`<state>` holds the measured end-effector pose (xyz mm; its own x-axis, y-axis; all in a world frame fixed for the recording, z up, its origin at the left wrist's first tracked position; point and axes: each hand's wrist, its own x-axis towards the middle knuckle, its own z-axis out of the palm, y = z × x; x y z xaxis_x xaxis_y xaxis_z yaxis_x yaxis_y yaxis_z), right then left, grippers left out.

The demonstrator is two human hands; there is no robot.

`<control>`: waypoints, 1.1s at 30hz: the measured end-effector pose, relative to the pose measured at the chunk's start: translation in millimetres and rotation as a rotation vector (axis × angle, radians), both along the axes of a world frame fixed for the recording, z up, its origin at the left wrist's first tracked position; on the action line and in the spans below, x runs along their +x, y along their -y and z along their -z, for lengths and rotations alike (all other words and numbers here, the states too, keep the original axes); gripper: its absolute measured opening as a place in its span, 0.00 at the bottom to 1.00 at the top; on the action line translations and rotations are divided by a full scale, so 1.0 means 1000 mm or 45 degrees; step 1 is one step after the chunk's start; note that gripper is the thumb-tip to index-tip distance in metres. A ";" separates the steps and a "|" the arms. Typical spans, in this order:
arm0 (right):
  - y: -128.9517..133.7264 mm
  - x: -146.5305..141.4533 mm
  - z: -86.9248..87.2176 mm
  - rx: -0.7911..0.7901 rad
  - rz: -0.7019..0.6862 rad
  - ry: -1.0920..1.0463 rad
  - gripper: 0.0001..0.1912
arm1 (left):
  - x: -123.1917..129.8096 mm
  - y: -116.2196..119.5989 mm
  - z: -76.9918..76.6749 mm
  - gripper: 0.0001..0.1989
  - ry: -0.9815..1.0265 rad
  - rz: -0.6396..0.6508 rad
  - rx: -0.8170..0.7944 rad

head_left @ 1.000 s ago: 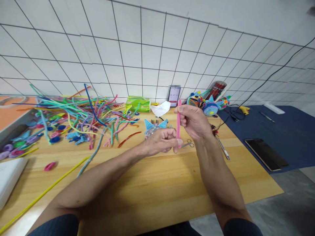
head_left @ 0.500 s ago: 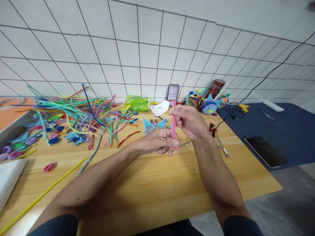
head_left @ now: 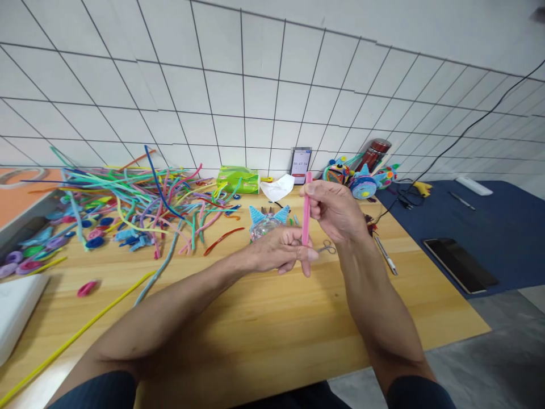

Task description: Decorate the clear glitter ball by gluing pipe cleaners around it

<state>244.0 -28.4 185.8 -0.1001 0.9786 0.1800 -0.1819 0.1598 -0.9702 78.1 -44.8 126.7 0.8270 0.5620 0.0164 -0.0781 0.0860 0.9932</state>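
Upright between my two hands stands a pink pipe cleaner [head_left: 306, 213], looking thick, as if folded or doubled. My right hand [head_left: 334, 207] pinches it near the top with thumb and forefinger. Lower down, my left hand [head_left: 289, 250] is closed on its bottom part, thumb across the front. Behind my left hand sits a clear craft piece [head_left: 266, 224] with blue pipe-cleaner ears, partly hidden by the hand. A pair of scissors [head_left: 327, 247] lies just beyond the hands, its blades covered by them.
A tangle of coloured pipe cleaners [head_left: 140, 199] spreads over the left of the table [head_left: 255, 324]. Along the wall are a green tissue pack [head_left: 238, 179], a phone [head_left: 300, 165] and finished craft pieces [head_left: 363, 184]. A pen [head_left: 385, 255] and a dark tablet [head_left: 460, 265] lie at right.
Both hands and the pink pipe cleaner have shifted slightly right. The pipe cleaner leans a little more, and more of the scissors shows.
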 end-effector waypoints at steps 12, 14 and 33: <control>0.014 0.016 0.007 0.178 0.386 -0.202 0.15 | -0.018 -0.019 -0.019 0.26 0.404 -0.839 0.129; 0.024 0.019 0.019 0.135 0.340 -0.163 0.15 | -0.021 -0.021 -0.022 0.25 0.448 -0.913 0.159; 0.055 0.014 0.037 0.121 0.058 0.585 0.19 | -0.028 -0.015 -0.032 0.25 0.106 -0.585 0.378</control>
